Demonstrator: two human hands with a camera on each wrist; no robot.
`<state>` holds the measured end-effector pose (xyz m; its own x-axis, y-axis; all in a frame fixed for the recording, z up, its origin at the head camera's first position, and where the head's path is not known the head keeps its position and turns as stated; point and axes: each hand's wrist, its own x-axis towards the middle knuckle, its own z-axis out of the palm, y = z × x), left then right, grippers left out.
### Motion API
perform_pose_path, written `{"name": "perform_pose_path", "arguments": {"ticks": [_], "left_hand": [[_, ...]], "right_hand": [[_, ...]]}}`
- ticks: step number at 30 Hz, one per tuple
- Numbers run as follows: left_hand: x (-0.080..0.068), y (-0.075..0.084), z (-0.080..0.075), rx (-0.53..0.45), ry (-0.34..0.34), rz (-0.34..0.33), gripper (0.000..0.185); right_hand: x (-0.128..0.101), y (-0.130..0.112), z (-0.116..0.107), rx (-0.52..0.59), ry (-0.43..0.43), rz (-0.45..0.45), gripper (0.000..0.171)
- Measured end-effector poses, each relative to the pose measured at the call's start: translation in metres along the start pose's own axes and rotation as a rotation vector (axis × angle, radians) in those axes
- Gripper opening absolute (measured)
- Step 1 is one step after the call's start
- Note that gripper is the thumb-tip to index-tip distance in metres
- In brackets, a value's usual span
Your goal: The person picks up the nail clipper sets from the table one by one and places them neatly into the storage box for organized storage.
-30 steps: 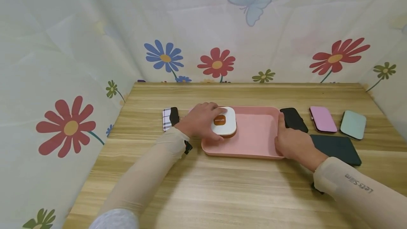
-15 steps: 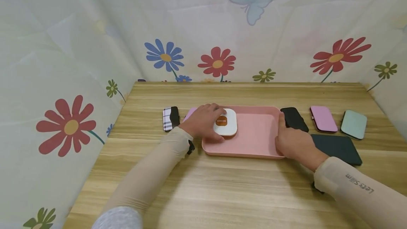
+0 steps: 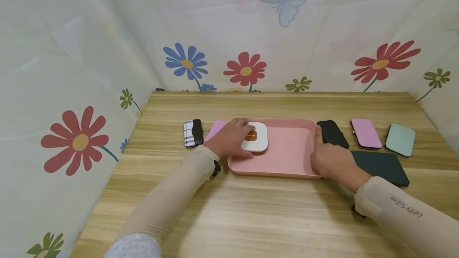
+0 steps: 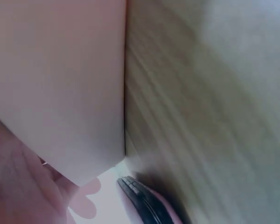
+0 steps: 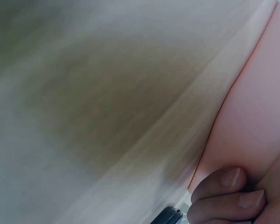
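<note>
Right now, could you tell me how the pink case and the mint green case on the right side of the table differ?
The pink case is pink and has a small clasp on its near edge; the mint green case is pale green, and no clasp shows on it. The pink case lies nearer the pink tray, with the mint green case further right, near the table edge. Both are small, flat, rounded rectangles lying closed on the wood, untouched by either hand.

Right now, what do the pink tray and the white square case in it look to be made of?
The pink tray looks like matte moulded plastic: even colour, rounded rim, no glare. The white square case, under the left hand, seems smooth hard plastic with an orange-brown label; its sheen is faint, so coated metal is possible.
</note>
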<state>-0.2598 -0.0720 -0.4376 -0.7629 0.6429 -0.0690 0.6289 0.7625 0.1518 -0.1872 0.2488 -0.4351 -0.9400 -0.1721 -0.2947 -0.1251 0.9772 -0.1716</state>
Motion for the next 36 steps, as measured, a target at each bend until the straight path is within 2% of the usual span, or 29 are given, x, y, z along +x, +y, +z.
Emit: {"name": "perform_pose_path", "arguments": {"ticks": [8, 18, 25, 30, 36], "left_hand": [[-0.004, 0.003, 0.000, 0.053, 0.007, -0.007, 0.095], [-0.006, 0.001, 0.006, 0.013, -0.006, 0.002, 0.090], [-0.013, -0.009, 0.009, -0.067, 0.033, 0.038, 0.074], [-0.024, -0.016, 0.001, -0.136, 0.070, 0.059, 0.074], [-0.038, -0.023, -0.008, -0.174, 0.119, 0.019, 0.080]], "right_hand": [[0.001, 0.000, 0.000, 0.012, 0.000, 0.002, 0.084], [-0.001, -0.001, 0.002, 0.020, 0.004, -0.003, 0.085], [0.000, 0.000, 0.002, 0.013, 0.008, -0.012, 0.085], [0.000, 0.000, 0.002, 0.018, 0.005, -0.009, 0.085], [0.000, 0.000, -0.001, 0.034, -0.026, 0.005, 0.087]]}}
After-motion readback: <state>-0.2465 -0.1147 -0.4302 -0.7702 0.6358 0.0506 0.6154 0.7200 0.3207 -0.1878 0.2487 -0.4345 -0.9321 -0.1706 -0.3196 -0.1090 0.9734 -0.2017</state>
